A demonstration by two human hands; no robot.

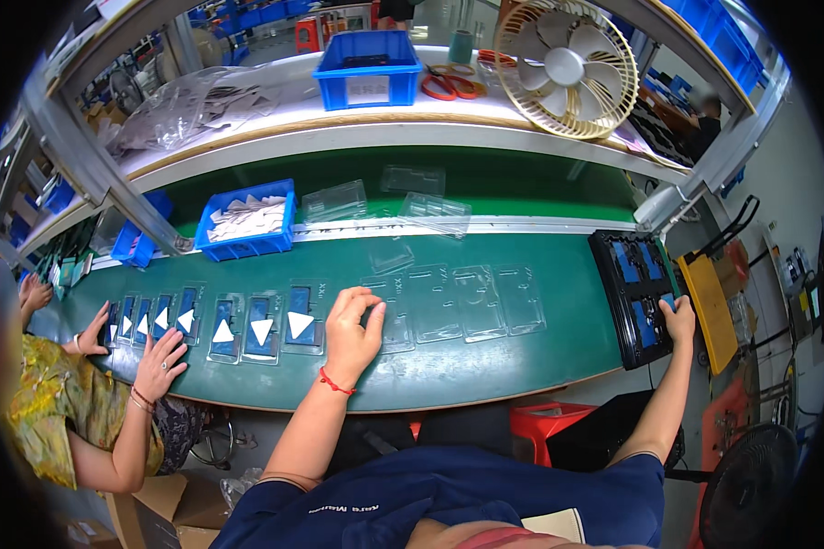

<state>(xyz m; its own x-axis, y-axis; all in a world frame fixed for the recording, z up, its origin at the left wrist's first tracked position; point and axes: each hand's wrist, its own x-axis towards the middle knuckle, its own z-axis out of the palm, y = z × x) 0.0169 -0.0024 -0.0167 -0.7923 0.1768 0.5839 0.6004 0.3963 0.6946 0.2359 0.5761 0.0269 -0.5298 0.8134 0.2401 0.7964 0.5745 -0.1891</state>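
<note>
At the right of the bench, my right hand [677, 322] pinches a blue rectangular panel [668, 300] at the edge of a black tray [621, 316]. More blue panels [626, 263] lie in that tray's compartments. My left hand [353, 328] hovers over or rests on the bench with fingers loosely curled and thumb apart, holding nothing visible. Beside it is a clear plastic blister tray [396, 316], partly covered by the hand. Further clear trays [435, 306] lie in a row to its right. Left of it, several clear trays hold blue panels topped with white triangular pieces [299, 324].
A co-worker's hands [160, 364] touch the filled trays at the left. A blue bin [247, 220] of white pieces stands behind them. Loose clear trays [435, 215] lie at the back. The shelf above holds a fan [566, 67], a blue bin [368, 70] and red-handled scissors [450, 85].
</note>
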